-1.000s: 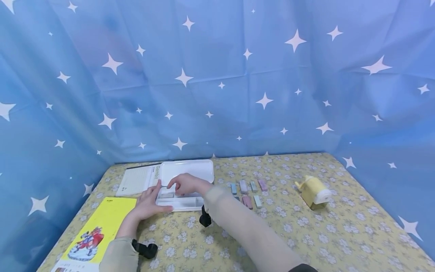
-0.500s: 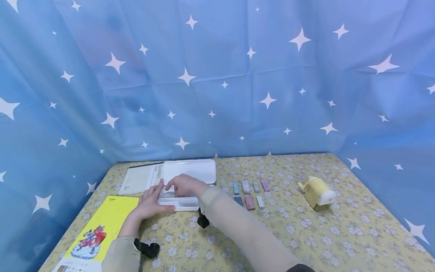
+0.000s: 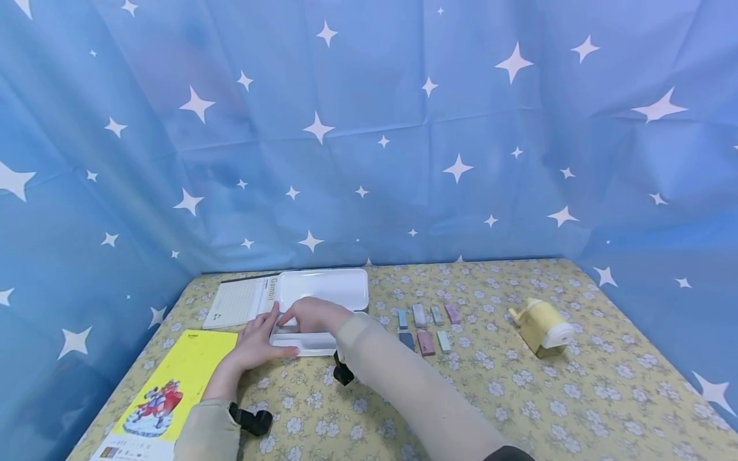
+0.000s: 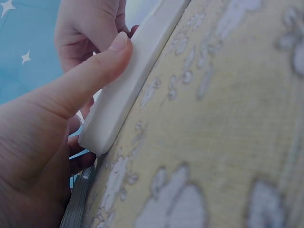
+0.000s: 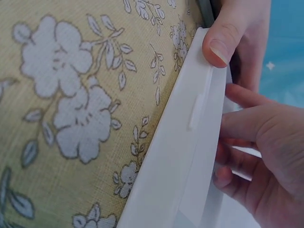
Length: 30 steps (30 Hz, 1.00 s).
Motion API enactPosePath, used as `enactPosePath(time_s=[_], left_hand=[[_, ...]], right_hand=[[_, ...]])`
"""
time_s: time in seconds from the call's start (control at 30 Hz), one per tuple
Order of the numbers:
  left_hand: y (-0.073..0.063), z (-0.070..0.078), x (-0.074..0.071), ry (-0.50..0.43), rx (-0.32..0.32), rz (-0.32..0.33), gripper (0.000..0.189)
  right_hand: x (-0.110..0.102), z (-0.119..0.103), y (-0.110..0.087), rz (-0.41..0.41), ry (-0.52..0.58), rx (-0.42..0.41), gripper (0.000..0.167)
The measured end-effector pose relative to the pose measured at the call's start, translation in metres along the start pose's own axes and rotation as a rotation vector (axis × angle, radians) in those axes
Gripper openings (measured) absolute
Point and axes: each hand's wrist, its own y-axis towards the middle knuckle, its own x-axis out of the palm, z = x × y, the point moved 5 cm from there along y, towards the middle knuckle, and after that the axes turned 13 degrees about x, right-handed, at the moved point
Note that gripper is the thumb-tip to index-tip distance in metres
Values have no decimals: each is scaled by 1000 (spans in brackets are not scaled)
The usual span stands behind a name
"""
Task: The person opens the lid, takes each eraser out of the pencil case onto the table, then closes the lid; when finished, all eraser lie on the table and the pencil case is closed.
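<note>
A white pencil case [image 3: 319, 344] lies at the left-centre of the table, its lid [image 3: 352, 287] laid back behind it. My left hand [image 3: 257, 342] grips its left end. In the left wrist view the left thumb [image 4: 102, 71] presses the front wall, and the other fingers go round behind the end. My right hand [image 3: 316, 315] reaches over the case's inside, its index finger pointing down at the left end. In the right wrist view the right hand's fingers [image 5: 247, 123] are bent loosely behind the front wall, the index close to the left hand; their tips are partly hidden.
Several small pastel erasers [image 3: 426, 343] lie in two rows right of the case. Farther right stands a yellow crank pencil sharpener [image 3: 542, 328]. A lined notebook [image 3: 239, 303] touches the case's left side, and a yellow booklet [image 3: 190, 365] lies before it.
My right hand's index finger has moved slightly left and down, nearer the case's left end. The left hand keeps its hold. The whole head view has shifted a little.
</note>
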Motion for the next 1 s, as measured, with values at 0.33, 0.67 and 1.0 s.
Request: enactPosePath(time_s=[0.33,0.67,1.0], left_hand=[[1,-3,2,11,-3,-5,120],[1,-2,2,8,2,-13,120],[1,-2,1,1,-8,-13,120]], right_hand=[[-4,-4,-7,-14,-50,26,57],[-3,-3,-7,-1,-69,17,51],[-3,-2,-4,9,-92,-10,46]])
